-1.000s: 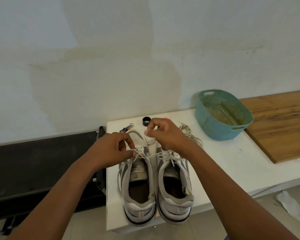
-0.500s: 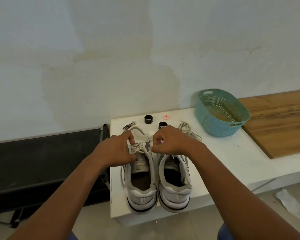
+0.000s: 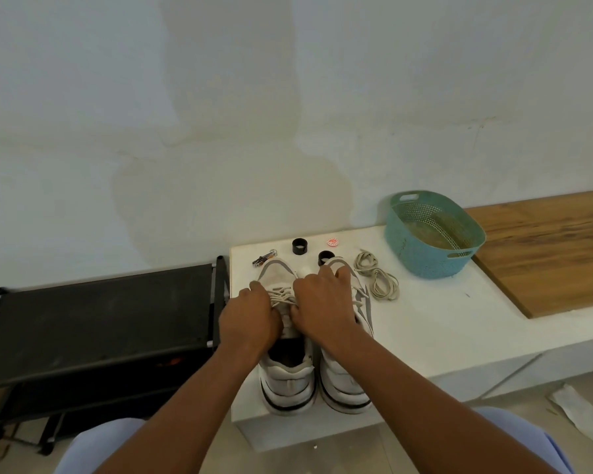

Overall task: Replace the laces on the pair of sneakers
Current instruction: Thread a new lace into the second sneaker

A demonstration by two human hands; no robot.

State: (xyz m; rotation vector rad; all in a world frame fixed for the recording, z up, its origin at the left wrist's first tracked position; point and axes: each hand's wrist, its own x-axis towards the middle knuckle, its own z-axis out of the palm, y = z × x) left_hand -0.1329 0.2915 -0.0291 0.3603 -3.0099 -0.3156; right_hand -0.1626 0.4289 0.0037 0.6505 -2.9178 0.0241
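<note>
Two white and grey sneakers stand side by side on the white table [image 3: 425, 323], heels toward me. Over the left sneaker [image 3: 286, 381] my left hand [image 3: 250, 319] and my right hand [image 3: 319, 309] are bunched together, fingers curled into its white lace [image 3: 281, 295] at the tongue. My right forearm crosses the right sneaker [image 3: 344, 381] and hides its lacing. A coiled spare pair of beige laces [image 3: 377, 278] lies on the table just right of the shoes.
A teal perforated basket [image 3: 432, 234] sits at the back right, beside a wooden board [image 3: 548, 248]. Two black rings [image 3: 300, 246], a red-white round cap [image 3: 332, 241] and a small metal clip [image 3: 264, 258] lie behind the shoes. A black rack [image 3: 96, 313] stands left.
Both hands have come down from above the toes onto the left sneaker's lacing and drawn close together. The camera has tilted, so the shoes sit lower in view.
</note>
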